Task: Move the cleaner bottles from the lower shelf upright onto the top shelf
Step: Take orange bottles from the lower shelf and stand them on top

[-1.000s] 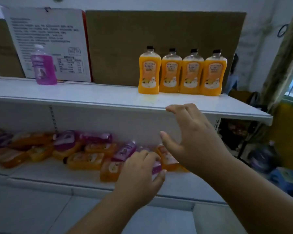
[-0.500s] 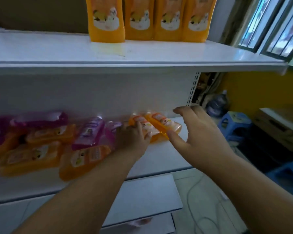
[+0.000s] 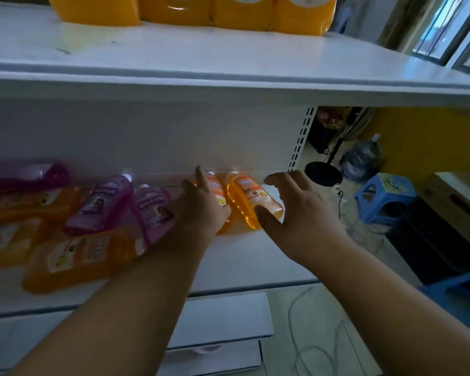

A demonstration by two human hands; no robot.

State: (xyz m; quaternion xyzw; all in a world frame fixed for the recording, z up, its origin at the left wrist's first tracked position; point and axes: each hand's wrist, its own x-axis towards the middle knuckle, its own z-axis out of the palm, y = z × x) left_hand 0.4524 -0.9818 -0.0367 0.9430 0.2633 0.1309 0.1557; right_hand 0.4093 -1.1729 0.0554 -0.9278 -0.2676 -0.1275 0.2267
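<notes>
Orange bottle point(image 3: 217, 191) half hidden under left hand point(image 3: 201, 213), top-shelf bottles point(image 3: 190, 9) cropped

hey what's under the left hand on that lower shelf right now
The left hand lies over an orange bottle lying flat on the lower shelf; only its label end shows. The rest is covered, so grip is unclear.

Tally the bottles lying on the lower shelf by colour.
Orange bottles: 5
Purple bottles: 3
Total: 8, counting what shows; the left edge is blurred, so more may be hidden there.
</notes>
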